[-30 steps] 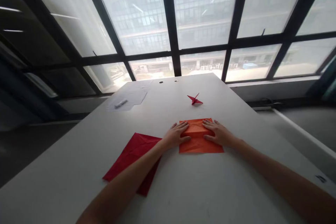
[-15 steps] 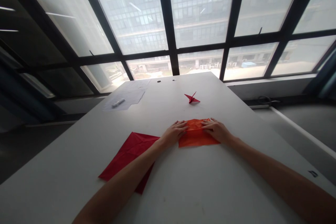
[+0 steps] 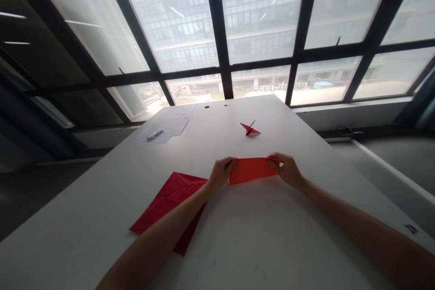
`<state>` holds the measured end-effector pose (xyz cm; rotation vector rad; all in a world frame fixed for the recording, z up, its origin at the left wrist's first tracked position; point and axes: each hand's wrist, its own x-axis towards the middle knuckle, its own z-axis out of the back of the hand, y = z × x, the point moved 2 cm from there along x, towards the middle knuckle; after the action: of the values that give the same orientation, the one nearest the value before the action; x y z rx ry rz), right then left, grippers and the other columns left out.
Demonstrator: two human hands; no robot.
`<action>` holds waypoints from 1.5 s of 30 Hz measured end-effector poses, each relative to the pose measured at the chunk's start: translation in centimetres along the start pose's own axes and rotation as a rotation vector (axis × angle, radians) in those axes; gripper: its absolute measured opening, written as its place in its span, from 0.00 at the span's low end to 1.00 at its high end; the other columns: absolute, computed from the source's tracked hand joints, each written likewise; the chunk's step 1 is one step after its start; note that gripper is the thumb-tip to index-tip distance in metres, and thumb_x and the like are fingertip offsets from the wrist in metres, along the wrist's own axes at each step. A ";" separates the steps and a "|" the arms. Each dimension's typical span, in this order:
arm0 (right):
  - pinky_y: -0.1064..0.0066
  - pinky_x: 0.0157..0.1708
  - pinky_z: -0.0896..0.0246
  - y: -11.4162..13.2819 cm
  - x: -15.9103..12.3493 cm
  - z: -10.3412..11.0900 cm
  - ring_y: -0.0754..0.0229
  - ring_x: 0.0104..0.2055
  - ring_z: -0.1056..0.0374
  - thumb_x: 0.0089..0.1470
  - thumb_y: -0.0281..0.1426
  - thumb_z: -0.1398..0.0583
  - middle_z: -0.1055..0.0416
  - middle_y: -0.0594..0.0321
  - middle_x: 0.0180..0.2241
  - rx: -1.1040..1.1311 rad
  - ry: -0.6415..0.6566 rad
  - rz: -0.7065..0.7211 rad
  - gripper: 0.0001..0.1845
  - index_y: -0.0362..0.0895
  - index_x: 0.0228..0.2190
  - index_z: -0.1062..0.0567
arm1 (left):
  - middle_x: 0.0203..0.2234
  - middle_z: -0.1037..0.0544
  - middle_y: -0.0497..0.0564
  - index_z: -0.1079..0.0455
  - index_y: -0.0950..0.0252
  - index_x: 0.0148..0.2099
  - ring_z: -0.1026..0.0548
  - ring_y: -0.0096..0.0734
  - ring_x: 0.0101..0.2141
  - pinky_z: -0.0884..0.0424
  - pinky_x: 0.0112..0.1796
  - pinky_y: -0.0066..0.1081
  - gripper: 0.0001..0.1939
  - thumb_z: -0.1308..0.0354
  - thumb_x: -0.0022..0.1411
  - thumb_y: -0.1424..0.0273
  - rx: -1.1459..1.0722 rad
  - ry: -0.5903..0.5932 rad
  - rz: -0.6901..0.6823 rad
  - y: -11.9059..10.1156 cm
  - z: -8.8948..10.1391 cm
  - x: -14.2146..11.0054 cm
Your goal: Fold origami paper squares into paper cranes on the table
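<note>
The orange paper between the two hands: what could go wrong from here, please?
The orange paper is held by its edges between the left hand and right hand, so pulling might tear or crease it. The left forearm passes over the red paper, and could perhaps drag or wrinkle it.

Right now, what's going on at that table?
A person holds a folded sheet of orange origami paper by its two ends, the left hand at one end and the right hand at the other. A creased red paper sheet lies to the left on the white table. Further ahead are a small red paper crane and, off to the left, loose papers with a white pen.
</note>
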<state>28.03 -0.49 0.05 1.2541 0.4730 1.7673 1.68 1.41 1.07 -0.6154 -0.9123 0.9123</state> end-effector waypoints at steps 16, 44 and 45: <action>0.59 0.41 0.29 -0.9 -0.5 -1.4 0.50 0.40 0.26 0.53 0.32 0.42 0.24 0.52 0.43 -0.213 0.009 -0.298 0.35 0.42 0.61 0.42 | 0.64 0.40 0.55 0.47 0.58 0.68 0.43 0.41 0.64 0.46 0.63 0.44 0.26 0.54 0.70 0.63 0.471 0.297 -0.249 -1.6 -2.7 -1.3; 0.46 0.66 0.75 -1.7 -2.1 -2.2 0.50 0.71 0.66 0.63 0.49 0.58 0.60 0.54 0.69 -0.717 0.562 -0.074 0.38 0.41 0.67 0.53 | 0.69 0.58 0.58 0.61 0.63 0.72 0.59 0.45 0.68 0.60 0.64 0.44 0.43 0.57 0.65 0.44 0.675 0.531 -0.220 -0.7 -3.8 -2.1; 0.47 0.66 0.75 -1.7 -2.1 -2.2 0.51 0.71 0.66 0.63 0.49 0.58 0.60 0.54 0.69 -0.719 0.561 -0.077 0.39 0.41 0.67 0.53 | 0.69 0.59 0.59 0.61 0.64 0.72 0.60 0.46 0.68 0.60 0.64 0.44 0.44 0.57 0.64 0.44 0.675 0.521 -0.215 -0.6 -3.8 -2.1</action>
<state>27.01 -0.91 -3.29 0.2344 0.1493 1.9562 4.58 -1.04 -1.15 -0.1446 -0.1658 0.7494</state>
